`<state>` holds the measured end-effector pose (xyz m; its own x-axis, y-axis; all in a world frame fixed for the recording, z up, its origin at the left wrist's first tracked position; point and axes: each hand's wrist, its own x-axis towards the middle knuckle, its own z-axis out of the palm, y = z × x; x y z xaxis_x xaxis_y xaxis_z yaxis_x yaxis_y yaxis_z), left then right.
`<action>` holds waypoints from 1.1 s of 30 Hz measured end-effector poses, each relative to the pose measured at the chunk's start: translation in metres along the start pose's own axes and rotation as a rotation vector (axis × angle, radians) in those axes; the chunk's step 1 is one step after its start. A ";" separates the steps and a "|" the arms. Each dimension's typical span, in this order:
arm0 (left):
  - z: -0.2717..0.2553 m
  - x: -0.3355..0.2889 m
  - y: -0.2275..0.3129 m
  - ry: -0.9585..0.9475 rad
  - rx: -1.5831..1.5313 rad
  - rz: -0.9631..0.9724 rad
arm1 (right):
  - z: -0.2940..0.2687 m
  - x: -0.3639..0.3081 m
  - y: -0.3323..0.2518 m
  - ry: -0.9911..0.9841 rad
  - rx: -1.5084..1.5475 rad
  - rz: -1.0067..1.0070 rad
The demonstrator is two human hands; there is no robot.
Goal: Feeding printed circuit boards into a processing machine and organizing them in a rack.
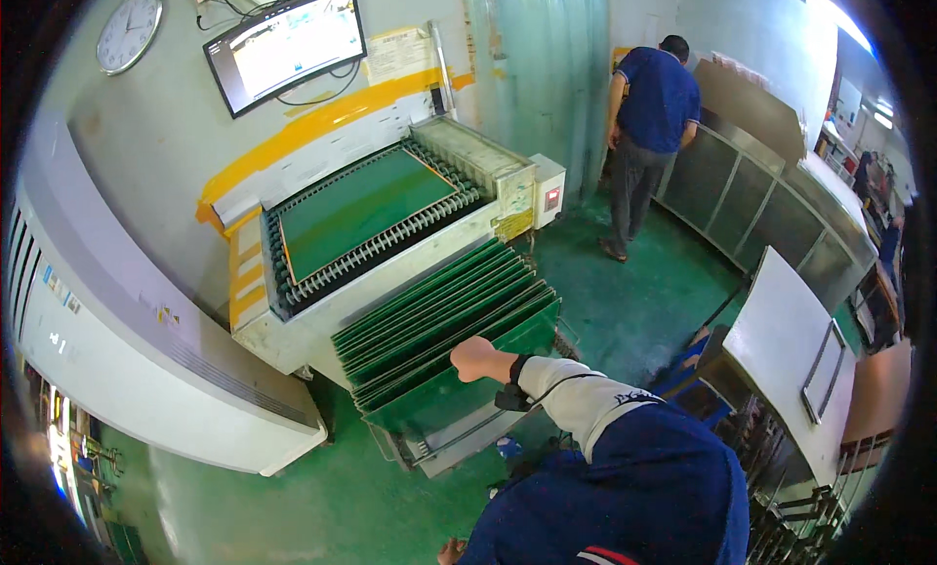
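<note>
My right hand [472, 359] reaches in from the lower right, closed, with a dark band at its wrist. It is over the upper edges of several green flat panels [444, 316] that stand upright, side by side, in a rack [454, 448]. The fingers curl out of sight, so whether they grip a panel edge cannot be made out. At the bottom edge a small bit of skin [452, 551] shows, which seems to be my left hand. Its fingers are cut off by the frame. Behind the rack, one green panel [366, 209] lies flat on the rollers of a conveyor machine [468, 155].
A tall white cabinet unit [166, 350] stands to the left. A monitor [286, 46] and a clock [130, 32] hang on the wall. Another person [656, 126] bends beside metal-framed panels [732, 184] at the back right. A pale board-topped stand [791, 360] is at the right.
</note>
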<state>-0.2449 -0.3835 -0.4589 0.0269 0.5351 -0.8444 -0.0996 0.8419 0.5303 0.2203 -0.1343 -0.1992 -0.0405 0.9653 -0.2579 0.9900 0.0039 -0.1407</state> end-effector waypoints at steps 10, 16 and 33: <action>0.005 0.005 0.009 -0.015 -0.026 -0.044 | 0.001 0.000 0.002 0.047 0.001 -0.039; 0.009 0.008 0.008 -0.030 -0.057 -0.077 | -0.005 -0.002 -0.002 0.016 -0.016 -0.030; 0.019 0.015 0.010 -0.041 -0.155 -0.169 | 0.009 0.010 0.004 0.016 -0.018 0.000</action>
<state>-0.2263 -0.3659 -0.4644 0.0967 0.3922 -0.9148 -0.2420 0.9008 0.3606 0.2230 -0.1265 -0.2109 -0.0386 0.9694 -0.2426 0.9923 0.0086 -0.1233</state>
